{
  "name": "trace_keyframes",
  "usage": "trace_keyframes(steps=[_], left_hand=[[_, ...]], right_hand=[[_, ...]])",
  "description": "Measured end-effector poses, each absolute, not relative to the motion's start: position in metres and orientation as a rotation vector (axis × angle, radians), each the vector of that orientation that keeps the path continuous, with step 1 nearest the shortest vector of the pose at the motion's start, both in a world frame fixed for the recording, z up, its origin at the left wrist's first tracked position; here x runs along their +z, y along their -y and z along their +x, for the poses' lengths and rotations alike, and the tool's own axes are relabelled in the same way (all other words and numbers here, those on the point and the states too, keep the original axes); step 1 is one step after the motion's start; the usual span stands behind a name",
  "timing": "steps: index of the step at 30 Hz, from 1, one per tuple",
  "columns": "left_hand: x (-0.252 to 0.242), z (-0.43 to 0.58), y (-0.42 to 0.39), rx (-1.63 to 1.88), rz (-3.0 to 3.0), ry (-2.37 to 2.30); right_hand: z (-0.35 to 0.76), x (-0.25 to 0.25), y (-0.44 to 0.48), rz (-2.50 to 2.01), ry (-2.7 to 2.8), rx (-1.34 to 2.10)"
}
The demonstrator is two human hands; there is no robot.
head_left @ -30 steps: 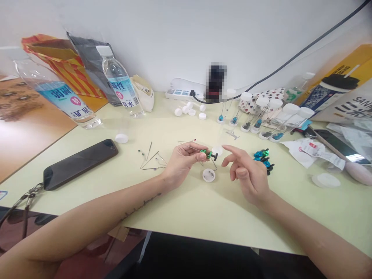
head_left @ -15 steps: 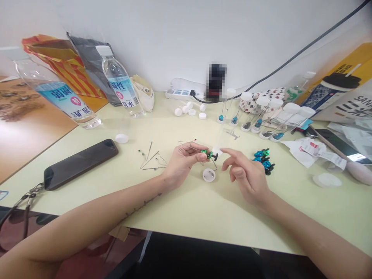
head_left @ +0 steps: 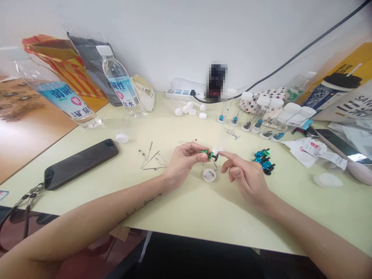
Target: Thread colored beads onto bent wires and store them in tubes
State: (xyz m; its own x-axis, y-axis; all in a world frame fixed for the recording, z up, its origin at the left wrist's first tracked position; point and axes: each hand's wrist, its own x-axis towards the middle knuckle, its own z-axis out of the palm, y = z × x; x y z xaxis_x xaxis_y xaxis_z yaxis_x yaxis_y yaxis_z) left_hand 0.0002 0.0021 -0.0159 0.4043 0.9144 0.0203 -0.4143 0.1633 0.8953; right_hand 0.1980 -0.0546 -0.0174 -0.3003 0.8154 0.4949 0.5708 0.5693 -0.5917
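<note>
Pinched between the thumb and fingers of my left hand (head_left: 186, 159) is a small green-and-black part (head_left: 207, 154), with a black disc-shaped end facing right. A thin wire sticks out beyond the fingers to the left. My right hand (head_left: 245, 174) points its index finger at the black end; whether it touches cannot be made out. Its other fingers are loosely bent, holding nothing. Below lies a white round cap (head_left: 209, 175) with tiny bits inside. Thin metal rods (head_left: 151, 159) with small coloured ends are scattered left of my left hand. Blue, green and black parts (head_left: 264, 161) form a pile at the right.
Clear tubes with white caps (head_left: 263, 101) stand in a row at the back right. Several loose white caps (head_left: 192, 112) lie near a power strip (head_left: 181, 93). A phone (head_left: 81, 164) and water bottles (head_left: 123, 85) are on the left. Paper slips (head_left: 315, 151) lie right.
My right index finger has shifted slightly left, closer to the black end of the part. My left hand keeps its hold and has hardly moved.
</note>
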Motion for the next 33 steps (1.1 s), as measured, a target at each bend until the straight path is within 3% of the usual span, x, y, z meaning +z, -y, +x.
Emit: trace_keyframes(steps=[33], left_hand=[[-0.0147, 0.0001, -0.0018, 1.033, 0.988, -0.622]], right_hand=[[0.1977, -0.0147, 0.0541, -1.127, 2.05, 0.256]])
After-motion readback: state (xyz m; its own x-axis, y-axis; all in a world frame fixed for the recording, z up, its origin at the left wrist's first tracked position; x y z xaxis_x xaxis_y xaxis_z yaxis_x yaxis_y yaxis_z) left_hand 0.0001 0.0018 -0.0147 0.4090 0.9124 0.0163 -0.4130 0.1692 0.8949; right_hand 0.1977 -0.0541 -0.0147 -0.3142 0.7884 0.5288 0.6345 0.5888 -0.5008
